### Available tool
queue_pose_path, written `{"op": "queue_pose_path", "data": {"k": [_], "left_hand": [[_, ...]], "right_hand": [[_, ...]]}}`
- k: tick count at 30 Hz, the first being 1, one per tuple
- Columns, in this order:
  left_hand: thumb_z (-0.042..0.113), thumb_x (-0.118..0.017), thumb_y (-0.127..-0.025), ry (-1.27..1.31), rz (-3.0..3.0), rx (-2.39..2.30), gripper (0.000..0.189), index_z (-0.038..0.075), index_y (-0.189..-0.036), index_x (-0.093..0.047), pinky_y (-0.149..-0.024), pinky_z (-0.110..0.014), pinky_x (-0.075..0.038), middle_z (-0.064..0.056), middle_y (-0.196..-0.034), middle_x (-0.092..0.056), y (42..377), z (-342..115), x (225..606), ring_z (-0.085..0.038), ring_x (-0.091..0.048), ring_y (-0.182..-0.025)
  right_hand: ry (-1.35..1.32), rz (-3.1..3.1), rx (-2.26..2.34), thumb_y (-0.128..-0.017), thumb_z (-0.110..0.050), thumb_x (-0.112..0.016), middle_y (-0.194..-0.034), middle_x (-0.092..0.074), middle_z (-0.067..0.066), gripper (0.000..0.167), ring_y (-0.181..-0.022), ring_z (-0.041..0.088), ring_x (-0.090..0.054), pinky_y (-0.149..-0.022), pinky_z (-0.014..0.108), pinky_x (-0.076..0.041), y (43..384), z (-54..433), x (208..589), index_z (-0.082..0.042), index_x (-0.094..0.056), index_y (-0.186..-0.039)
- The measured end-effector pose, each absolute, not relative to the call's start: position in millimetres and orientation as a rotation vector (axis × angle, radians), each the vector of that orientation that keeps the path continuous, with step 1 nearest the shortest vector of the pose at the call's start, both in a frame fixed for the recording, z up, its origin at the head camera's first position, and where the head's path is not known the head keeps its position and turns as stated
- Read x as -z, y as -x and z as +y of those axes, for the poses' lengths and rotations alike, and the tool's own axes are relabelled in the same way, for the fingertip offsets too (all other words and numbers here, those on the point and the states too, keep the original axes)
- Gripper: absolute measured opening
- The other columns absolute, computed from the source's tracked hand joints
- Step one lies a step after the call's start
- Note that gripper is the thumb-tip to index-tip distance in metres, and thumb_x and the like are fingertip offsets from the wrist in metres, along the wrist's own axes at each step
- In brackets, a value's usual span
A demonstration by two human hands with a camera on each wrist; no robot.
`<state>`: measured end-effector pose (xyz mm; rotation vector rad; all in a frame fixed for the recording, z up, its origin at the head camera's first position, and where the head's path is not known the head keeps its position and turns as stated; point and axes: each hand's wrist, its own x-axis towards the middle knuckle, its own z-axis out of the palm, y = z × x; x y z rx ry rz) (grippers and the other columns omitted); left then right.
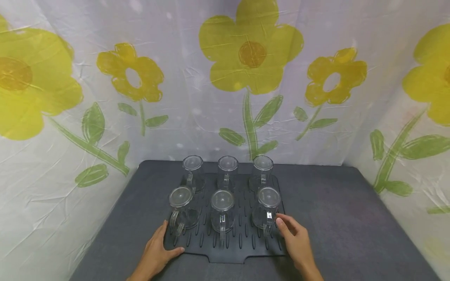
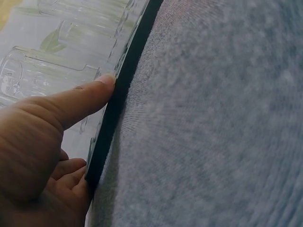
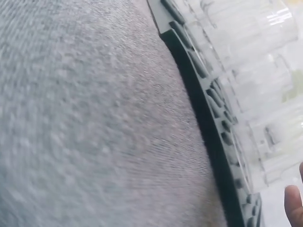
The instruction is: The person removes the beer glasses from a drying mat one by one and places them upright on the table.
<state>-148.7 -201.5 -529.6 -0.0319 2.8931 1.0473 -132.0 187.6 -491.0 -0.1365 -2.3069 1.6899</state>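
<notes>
A dark grey drying mat [image 1: 242, 244] with raised ridges and a front lip lies on the table, bearing clear mugs upside down in two rows of three. My left hand [image 1: 154, 249] is at the mat's front left corner. Its thumb touches the front edge and its fingers lie along the left side, near the front left mug [image 1: 181, 197]. At the right edge of the mat is my right hand [image 1: 297, 240], thumb and index finger apart, beside the front right mug [image 1: 268, 198]. In the right wrist view only its fingertips [image 3: 294, 203] show.
The front middle mug [image 1: 222, 201] stands between the other two, handle toward me. Behind are the back row's left mug [image 1: 193, 163], middle mug [image 1: 227, 164] and right mug [image 1: 263, 163]. Around the dark table [image 1: 327, 218] hangs a white curtain [image 1: 190, 117] printed with yellow flowers.
</notes>
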Motion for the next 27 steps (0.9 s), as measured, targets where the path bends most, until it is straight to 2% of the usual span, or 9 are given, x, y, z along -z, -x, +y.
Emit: {"op": "queue_pose_path", "data": {"k": [11,15,22,27], "left_hand": [[0.048,-0.086,-0.066,0.01,2.908,-1.034,0.121,-0.014,-0.147,-0.02,-0.099,-0.064,-0.033,-0.039,-0.141,-0.031,149.0,-202.3,531.2,-0.054,-0.033,-0.128],[0.049,-0.086,-0.066,0.012,2.906,-1.031,0.121,-0.014,-0.147,-0.02,-0.099,-0.064,-0.033,-0.039,-0.141,-0.031,149.6,-202.3,532.5,-0.054,-0.033,-0.128],[0.049,-0.086,-0.066,0.026,2.908,-1.027,0.121,-0.013,-0.147,-0.021,-0.099,-0.064,-0.033,-0.039,-0.141,-0.032,149.1,-201.7,531.2,-0.054,-0.033,-0.127],[0.05,-0.086,-0.066,0.042,2.894,-1.021,0.122,-0.013,-0.147,-0.02,-0.1,-0.064,-0.032,-0.039,-0.141,-0.031,149.0,-201.4,530.8,-0.054,-0.032,-0.128]], "right_hand": [[0.147,-2.249,-1.876,-0.096,-0.029,-0.064,-0.105,-0.07,0.007,0.032,-0.1,0.017,-0.063,-0.077,0.03,-0.054,136.4,175.6,497.6,-0.003,-0.068,-0.112],[0.134,-2.198,-1.985,-0.096,-0.026,-0.063,-0.108,-0.068,0.013,0.033,-0.102,0.019,-0.061,-0.076,0.033,-0.055,136.1,173.1,497.8,0.002,-0.067,-0.113],[0.079,-2.083,-2.222,-0.098,-0.021,-0.059,-0.11,-0.065,0.023,0.036,-0.102,0.029,-0.062,-0.08,0.042,-0.056,133.1,167.3,500.0,0.011,-0.061,-0.114],[0.023,-1.962,-2.336,-0.101,-0.021,-0.055,-0.106,-0.064,0.026,0.041,-0.096,0.026,-0.063,-0.078,0.043,-0.056,132.5,163.0,503.6,0.017,-0.056,-0.114]]}}
